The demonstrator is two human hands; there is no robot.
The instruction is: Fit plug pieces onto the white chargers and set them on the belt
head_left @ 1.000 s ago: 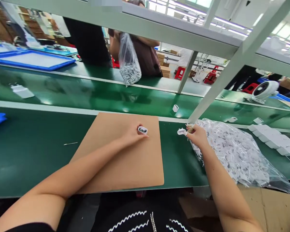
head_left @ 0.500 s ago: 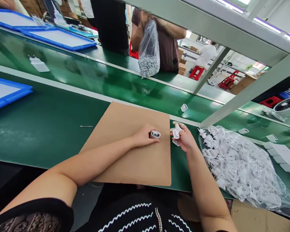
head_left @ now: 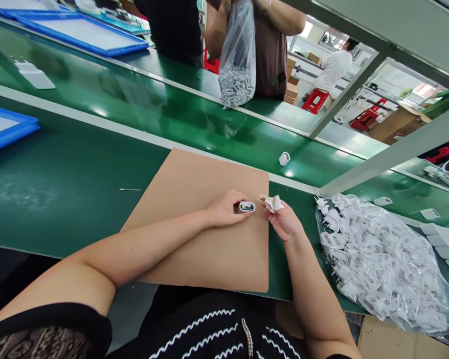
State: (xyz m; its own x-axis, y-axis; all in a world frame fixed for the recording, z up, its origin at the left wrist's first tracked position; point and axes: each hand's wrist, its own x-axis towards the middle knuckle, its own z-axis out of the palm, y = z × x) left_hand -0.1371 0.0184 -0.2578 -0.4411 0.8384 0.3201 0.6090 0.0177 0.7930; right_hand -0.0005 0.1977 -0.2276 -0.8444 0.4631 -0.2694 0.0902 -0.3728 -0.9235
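The left hand (head_left: 227,209) grips a white housing (head_left: 247,206) between thumb and fingers, above the cardboard sheet (head_left: 205,174). The housing's open end faces up toward the head camera, the oval mouth's long axis running roughly from the left hand toward the right hand (head_left: 285,223). Just beside it, the right hand pinches white plastic (head_left: 274,204), its pointing unclear; right of that hand lies a filled clear bag (head_left: 387,269).
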